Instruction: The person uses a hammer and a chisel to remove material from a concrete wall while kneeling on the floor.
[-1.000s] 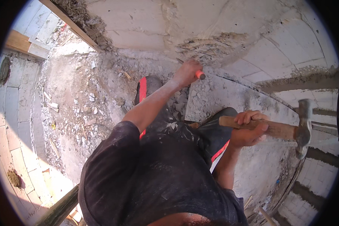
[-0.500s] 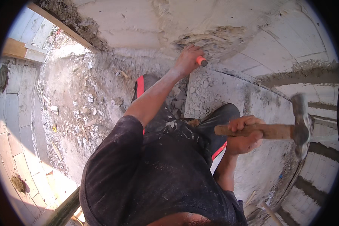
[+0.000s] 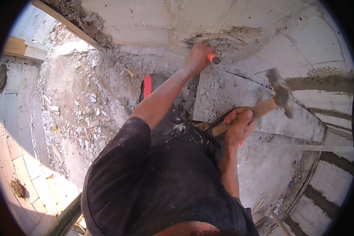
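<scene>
My left hand (image 3: pixel 200 57) is closed round a chisel (image 3: pixel 212 58) with an orange grip and a dark struck end that points back toward me. Its working end is hidden by my hand, next to a rough, chipped hollow (image 3: pixel 240 37) low in the pale wall. My right hand (image 3: pixel 240 124) grips the wooden handle of a hammer (image 3: pixel 265 108) partway along. The metal head, slightly blurred, is up to the right of the chisel and apart from it.
A pale slab (image 3: pixel 224 96) with broken chips on it lies below the hollow. Rubble (image 3: pixel 92 114) covers the floor at the left. A wooden board (image 3: pixel 65 23) leans at the upper left. Block walls (image 3: pixel 15 118) rise at both sides.
My right hand has swung the hammer left and away from me, so its head is nearer the chisel and the handle slants. The left hand and chisel have barely shifted.
</scene>
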Demonstrator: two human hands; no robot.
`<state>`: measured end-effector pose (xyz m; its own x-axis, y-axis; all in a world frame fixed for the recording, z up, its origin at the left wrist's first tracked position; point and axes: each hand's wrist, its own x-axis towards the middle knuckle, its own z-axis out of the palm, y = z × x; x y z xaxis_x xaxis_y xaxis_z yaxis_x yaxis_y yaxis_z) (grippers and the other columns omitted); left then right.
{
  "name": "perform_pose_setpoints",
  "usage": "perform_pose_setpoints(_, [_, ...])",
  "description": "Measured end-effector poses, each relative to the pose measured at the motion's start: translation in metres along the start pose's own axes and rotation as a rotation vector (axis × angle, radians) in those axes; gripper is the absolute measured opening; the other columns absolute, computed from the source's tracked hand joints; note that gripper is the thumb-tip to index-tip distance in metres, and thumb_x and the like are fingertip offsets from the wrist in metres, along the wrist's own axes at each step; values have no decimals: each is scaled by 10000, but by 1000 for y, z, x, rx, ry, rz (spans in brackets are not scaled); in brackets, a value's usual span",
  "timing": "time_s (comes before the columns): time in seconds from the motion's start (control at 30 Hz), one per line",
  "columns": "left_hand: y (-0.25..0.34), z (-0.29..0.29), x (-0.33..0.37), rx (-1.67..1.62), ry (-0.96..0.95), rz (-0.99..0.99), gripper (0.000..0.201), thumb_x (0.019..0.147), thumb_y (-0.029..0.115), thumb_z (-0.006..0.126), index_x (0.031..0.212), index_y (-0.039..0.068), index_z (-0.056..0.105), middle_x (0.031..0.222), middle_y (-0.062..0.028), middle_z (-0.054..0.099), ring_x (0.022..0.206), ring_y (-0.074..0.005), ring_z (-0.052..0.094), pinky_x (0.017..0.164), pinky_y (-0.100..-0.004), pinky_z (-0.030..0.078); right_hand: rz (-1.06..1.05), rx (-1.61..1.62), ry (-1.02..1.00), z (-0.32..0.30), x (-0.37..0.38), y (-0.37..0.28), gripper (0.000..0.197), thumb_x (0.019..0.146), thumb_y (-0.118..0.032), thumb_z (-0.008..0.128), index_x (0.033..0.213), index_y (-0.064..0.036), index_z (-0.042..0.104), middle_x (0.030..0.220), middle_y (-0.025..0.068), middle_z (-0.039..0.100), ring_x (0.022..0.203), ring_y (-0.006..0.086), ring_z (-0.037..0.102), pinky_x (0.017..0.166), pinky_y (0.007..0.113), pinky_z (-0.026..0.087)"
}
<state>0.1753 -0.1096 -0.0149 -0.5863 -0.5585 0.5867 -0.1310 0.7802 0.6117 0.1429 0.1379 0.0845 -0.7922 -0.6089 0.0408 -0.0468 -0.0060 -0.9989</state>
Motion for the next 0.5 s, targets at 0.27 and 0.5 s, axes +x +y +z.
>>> perform_pose_setpoints(0.27, [-13,23,2,24,50,-71,163,696,50,689,832,43,600,848,-148,590,892,-376,556,763,-462,455,58,-294,-101,8,23,61,353,997,-310,511,768,-43,530,597,33,523,492,131,497,446,306,403])
perform_pose_setpoints(0.5, [-25,18,-47,6,-94,-163,47,719,66,621,757,41,613,838,-172,604,879,-389,571,784,-473,455,-171,-70,29,-15,25,14,406,1007,-301,492,691,-46,505,531,5,471,442,109,443,431,273,345])
